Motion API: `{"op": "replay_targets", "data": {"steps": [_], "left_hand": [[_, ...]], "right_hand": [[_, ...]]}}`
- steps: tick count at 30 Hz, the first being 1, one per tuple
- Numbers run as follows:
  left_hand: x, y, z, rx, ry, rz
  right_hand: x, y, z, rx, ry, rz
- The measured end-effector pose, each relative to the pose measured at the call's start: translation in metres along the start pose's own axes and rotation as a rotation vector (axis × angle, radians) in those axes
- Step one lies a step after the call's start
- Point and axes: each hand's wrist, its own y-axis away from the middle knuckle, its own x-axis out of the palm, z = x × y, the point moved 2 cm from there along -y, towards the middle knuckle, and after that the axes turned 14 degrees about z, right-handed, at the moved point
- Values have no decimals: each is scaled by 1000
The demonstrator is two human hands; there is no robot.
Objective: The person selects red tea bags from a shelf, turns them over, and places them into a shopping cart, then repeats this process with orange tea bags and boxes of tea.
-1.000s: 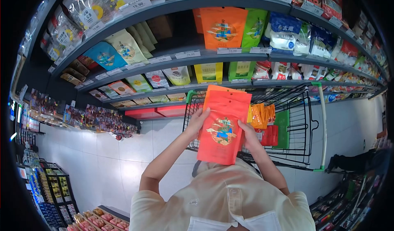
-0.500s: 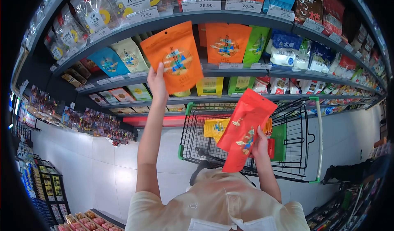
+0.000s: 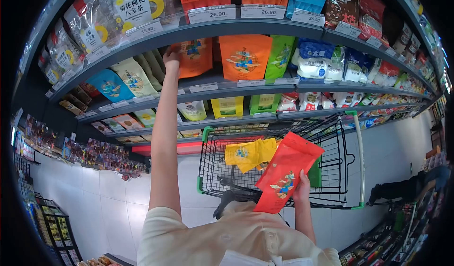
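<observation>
My left hand (image 3: 172, 60) reaches into the second shelf, closed on the left edge of an orange tea pouch (image 3: 195, 58) that stands in the shadow under the upper shelf board. To its right is another orange pouch (image 3: 245, 57), beside a green one (image 3: 280, 57). Cream pouches (image 3: 135, 77) and a blue pouch (image 3: 106, 85) lean on the left. In front of my body, my right hand (image 3: 301, 186) grips a red pouch (image 3: 289, 171) by its right side, above the shopping cart. The pouch hides part of the cart.
The shopping cart (image 3: 202, 164) stands before the shelves with yellow pouches (image 3: 246, 155) in it. White sugar bags (image 3: 314, 60) fill the shelf at right. Price tags line the shelf edges (image 3: 208, 22). Another person (image 3: 402, 188) is at far right. A display rack (image 3: 56, 228) stands at lower left.
My left hand has carried the orange pouch forward from in front of the shelf into the second shelf. My right hand still holds the red pouch, now slightly lower.
</observation>
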Motion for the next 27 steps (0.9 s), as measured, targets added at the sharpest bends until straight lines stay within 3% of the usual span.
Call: {"op": "replay_targets", "data": {"steps": [3, 7, 11, 14, 16, 19, 20, 21, 22, 24, 25, 26, 27], "left_hand": [[20, 1, 10, 47, 113, 26], [43, 5, 28, -87, 251, 47], [55, -5, 57, -162, 67, 149], [67, -2, 57, -107, -281, 179], [69, 7, 51, -86, -283, 268], [85, 58, 24, 214, -302, -85], [94, 93, 7, 268, -468, -36], [114, 135, -10, 314, -346, 132], [120, 175, -18, 267, -548, 295], [125, 249, -11, -207, -341, 682], [121, 280, -3, -351, -165, 828], [122, 305, -3, -391, 31, 940], [123, 322, -5, -401, -67, 973]], "right_hand": [[-4, 2, -1, 15, 12, -7], [2, -3, -2, 53, 33, 16], [22, -12, 1, 54, 70, 22], [29, -24, 6, 24, 105, 33], [35, -32, 14, -27, 126, 11], [51, -41, 32, -58, 88, 43], [54, -45, 36, -50, 62, 49], [57, -50, 41, -44, 37, 57], [61, -54, 44, -40, 14, 53], [70, -61, 50, -30, -29, 43], [75, -63, 52, -25, -50, 53], [80, -65, 53, -15, -58, 50], [86, -66, 56, -6, -62, 49]]}}
